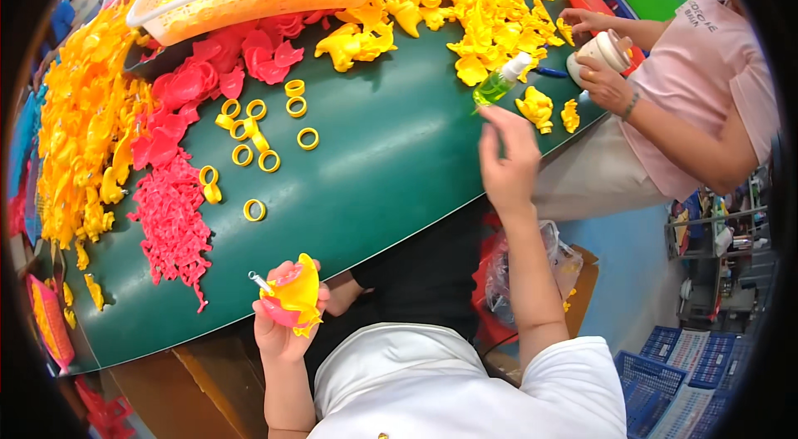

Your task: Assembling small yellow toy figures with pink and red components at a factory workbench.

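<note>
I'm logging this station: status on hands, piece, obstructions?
Left hand gripping yellow-and-pink piece. Right hand near green spray bottle, grip unclear. Yellow rings on table; piece unobstructed.

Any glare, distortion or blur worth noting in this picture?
Head view: pale glare on the glossy dark-green tabletop; head view: fisheye bowing of the tabletop's near edge, black corners; head view: the bare right hand looks slightly soft.

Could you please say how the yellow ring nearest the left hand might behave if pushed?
Lying flat, the yellow ring would probably slide, not roll. Its thin band suggests little weight; the shiny tabletop may offer little grip.
</note>
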Available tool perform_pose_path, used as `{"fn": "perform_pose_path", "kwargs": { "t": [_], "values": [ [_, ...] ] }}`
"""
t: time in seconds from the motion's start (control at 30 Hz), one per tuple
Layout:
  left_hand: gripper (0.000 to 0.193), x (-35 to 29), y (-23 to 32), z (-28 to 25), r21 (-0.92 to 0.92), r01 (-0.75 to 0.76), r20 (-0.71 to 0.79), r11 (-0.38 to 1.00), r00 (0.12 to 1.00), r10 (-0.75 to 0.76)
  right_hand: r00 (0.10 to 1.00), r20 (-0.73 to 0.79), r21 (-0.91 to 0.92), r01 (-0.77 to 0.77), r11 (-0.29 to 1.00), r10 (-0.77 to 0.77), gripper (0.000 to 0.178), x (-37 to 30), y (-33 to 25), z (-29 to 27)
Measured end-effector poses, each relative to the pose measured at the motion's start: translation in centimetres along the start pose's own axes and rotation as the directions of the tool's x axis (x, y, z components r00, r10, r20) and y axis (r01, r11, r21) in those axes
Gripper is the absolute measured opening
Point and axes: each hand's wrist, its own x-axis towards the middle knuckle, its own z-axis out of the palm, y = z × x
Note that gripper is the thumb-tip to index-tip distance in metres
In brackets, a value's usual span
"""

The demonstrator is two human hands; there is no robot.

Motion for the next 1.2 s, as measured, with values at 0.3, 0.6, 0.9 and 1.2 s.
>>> {"fn": "perform_pose_path", "kwargs": {
  "t": [0.3,0.6,0.9,1.2],
  "values": [
    [0.066,0.1,-0.9,-0.1,-0.08,0.014,0.051,0.997,0.999,-0.01,0.942,0.323,-0.4,0.052,0.915,0.088,0.014,3.0,0.4,7.1],
    [0.069,1.7,0.2,1.7,0.018,0.028,0.004,0.999,1.0,-0.028,0.569,0.812,0.513,-0.802,0.306,0.131,0.04,2.3,-4.2,3.5],
    [0.076,1.9,0.1,2.4,0.069,-0.028,-0.056,0.997,0.998,0.032,0.828,0.545,0.031,-0.176,0.984,0.131,0.04,1.0,-7.8,4.7],
    [0.083,1.9,0.9,2.8,0.129,-0.073,-0.075,0.989,0.994,0.083,0.856,0.516,0.195,-0.086,0.977,-0.028,0.033,0.6,-8.8,3.7]
  ]
}}
